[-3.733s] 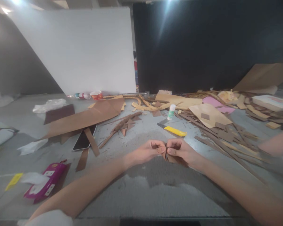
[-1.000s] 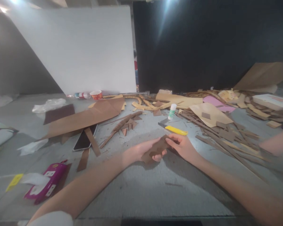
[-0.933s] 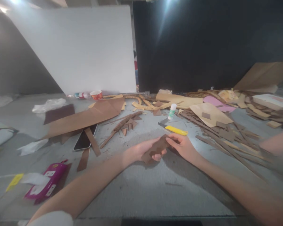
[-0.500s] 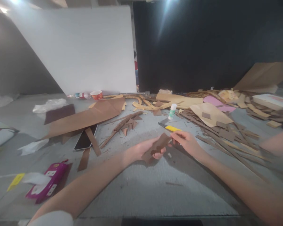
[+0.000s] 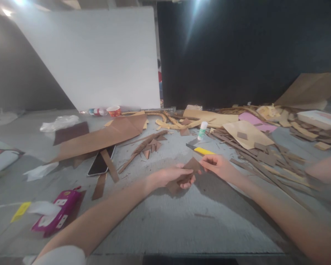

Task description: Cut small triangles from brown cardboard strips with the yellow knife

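My left hand (image 5: 169,176) is closed around a small piece of brown paper (image 5: 192,164), its thumb lying across the top and its fingertips curled underneath. A second brown layer shows below the thumb. At the paper's right corner, the thumb and fingers of my right hand (image 5: 220,166) are pinched together; the exact grip there is too small to make out. Just beyond them lies a yellow utility knife (image 5: 204,151) with a dark blade end. Behind the knife stands a glue stick (image 5: 202,130) with a white cap. Left of it rests a twisted brown paper branch (image 5: 143,144) beside cut scraps.
Brown strips (image 5: 248,163) are heaped at right, near another person's arm (image 5: 324,171). A phone (image 5: 98,164) lies partly under a large brown sheet (image 5: 99,141). A purple tissue pack (image 5: 67,200) is at left. White (image 5: 99,55) and black (image 5: 237,51) boards stand behind.
My left thumb has moved over onto the top of the brown paper, which has turned slightly. My right hand stays pinched at its corner. The view has shifted a little.
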Demonstrator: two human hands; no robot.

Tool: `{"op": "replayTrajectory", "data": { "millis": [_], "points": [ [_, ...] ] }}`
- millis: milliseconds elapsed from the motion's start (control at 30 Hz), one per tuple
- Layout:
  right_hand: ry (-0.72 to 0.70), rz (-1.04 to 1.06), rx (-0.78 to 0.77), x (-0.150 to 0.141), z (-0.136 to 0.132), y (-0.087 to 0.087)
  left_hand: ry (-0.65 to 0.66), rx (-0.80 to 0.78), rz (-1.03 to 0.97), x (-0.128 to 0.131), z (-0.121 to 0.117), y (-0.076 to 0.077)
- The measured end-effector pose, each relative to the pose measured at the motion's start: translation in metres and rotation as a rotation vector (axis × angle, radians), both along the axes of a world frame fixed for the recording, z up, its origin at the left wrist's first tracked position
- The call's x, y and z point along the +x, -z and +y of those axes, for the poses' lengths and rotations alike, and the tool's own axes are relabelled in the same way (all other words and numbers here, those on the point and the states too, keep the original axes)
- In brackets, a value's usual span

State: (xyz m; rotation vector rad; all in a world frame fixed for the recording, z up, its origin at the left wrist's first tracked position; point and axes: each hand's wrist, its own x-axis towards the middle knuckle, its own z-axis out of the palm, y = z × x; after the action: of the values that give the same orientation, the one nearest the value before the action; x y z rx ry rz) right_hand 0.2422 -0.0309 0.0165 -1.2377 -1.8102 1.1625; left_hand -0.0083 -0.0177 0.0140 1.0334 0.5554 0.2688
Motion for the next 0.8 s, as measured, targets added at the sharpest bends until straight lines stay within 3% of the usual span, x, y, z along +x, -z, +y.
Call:
{"op": "replayTrajectory", "data": {
  "millis": [133, 267, 500, 800],
  "points": [
    [-0.03, 0.022, -0.003, -0.011, -0.008, 0.001, 0.038, 0.046, 0.005, 0.002, -0.001, -0.002],
    [-0.047, 0.028, 0.0, -0.02, -0.016, 0.003, -0.019, 0.06, 0.071, 0.007, -0.004, 0.001],
    [-0.162, 0.005, -0.062, -0.011, -0.013, -0.002, -0.02, 0.346, 0.206, 0.011, -0.014, -0.008],
    [-0.187, -0.106, 0.023, -0.006, -0.013, -0.001, -0.018, 0.367, 0.236, 0.011, -0.017, -0.008]
  ]
}}
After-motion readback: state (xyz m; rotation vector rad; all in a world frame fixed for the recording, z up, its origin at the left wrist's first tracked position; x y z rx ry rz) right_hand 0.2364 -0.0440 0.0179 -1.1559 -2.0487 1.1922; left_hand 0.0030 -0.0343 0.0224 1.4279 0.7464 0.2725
